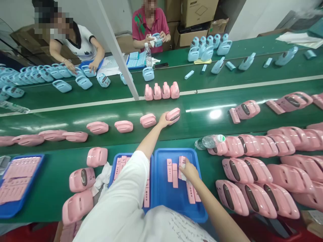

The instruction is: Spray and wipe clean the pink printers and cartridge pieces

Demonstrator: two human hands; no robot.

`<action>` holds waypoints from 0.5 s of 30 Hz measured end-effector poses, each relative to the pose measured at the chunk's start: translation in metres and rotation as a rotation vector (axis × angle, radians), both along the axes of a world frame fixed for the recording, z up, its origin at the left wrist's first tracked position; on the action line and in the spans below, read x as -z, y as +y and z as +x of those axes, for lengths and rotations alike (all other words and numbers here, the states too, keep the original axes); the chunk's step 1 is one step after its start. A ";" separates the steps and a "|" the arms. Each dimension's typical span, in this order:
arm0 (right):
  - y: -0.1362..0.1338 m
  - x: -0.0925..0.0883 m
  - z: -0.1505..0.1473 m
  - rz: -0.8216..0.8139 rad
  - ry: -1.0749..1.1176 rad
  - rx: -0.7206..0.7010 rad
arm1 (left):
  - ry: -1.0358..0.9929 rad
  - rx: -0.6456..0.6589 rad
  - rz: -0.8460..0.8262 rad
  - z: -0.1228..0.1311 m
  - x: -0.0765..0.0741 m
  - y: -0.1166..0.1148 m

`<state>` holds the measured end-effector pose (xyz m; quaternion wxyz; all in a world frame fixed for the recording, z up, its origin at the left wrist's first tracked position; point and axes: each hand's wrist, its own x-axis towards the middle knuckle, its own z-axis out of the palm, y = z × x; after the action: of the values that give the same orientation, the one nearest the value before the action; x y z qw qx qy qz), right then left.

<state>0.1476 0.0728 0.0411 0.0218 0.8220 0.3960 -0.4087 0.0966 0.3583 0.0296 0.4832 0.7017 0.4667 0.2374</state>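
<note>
My left hand [165,120] reaches out over the green conveyor belt [202,116] and grips a pink plastic housing [173,115]. Beside it on the belt lies a row of pink housings [148,120]. My right hand [188,169] rests in the blue tray [161,193] in front of me, fingers curled on small pink strip parts [182,163]. More pink strips [172,173] lie loose in that tray.
Many pink housings [254,168] are stacked at the right, with a plastic bottle [209,142] among them. A second blue tray [15,181] with pink strips sits at the left. Two people across the belt handle blue housings [83,81]. A white post [114,50] slants over the belt.
</note>
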 end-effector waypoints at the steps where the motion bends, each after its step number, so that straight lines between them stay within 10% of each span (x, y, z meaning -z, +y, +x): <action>1: 0.004 0.000 0.006 0.018 0.003 0.022 | 0.021 -0.008 0.000 0.009 0.001 0.008; 8: 0.058 -0.008 0.046 0.144 -0.086 0.180 | 0.257 -0.247 -0.015 0.049 0.014 -0.006; 15: 0.159 -0.012 0.083 0.189 -0.240 0.276 | 0.383 -0.043 0.027 0.052 0.011 -0.034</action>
<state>0.2307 0.2313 0.0528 -0.0645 0.9095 0.3110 -0.2682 0.1483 0.3246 0.0181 0.3707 0.7303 0.5620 0.1159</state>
